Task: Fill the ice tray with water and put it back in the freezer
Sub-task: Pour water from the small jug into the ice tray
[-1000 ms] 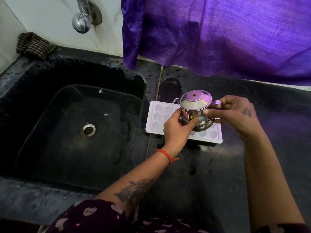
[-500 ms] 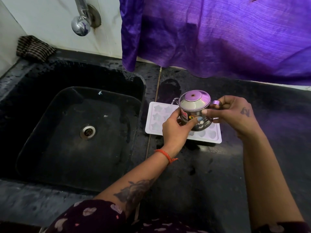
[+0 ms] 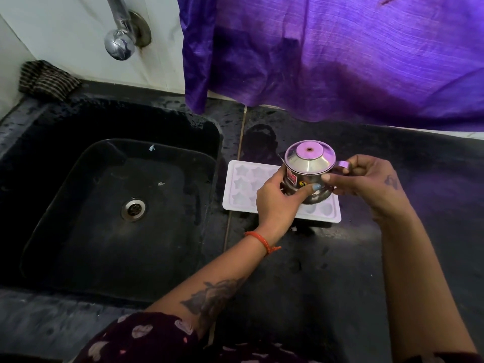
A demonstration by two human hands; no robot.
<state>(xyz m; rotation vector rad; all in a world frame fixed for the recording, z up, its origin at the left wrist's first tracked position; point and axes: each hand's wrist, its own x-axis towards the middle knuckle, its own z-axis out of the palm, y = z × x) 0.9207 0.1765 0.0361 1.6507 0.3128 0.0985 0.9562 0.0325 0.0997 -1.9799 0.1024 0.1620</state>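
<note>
Black counter [image 3: 301, 284], sink [image 3: 117, 218] to our left. Our left hand [image 3: 277, 203] cups the steel pot [image 3: 307, 176], our right hand [image 3: 366, 176] pinches its handle. Both hide much of the tray [image 3: 241, 187] lying flat below. Beyond, tap [image 3: 119, 43] cut off; purple cloth [image 3: 340, 53].

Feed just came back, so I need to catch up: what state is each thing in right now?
Pot: lid on, held over the tray by both hands, about upright.
Tray: flat on the counter, star cells face up; water level unclear.
Tap: no water running.
Sink: no standing water, drain open.
Left hand: gripping the pot's body.
Right hand: holding the pot's handle.
</note>
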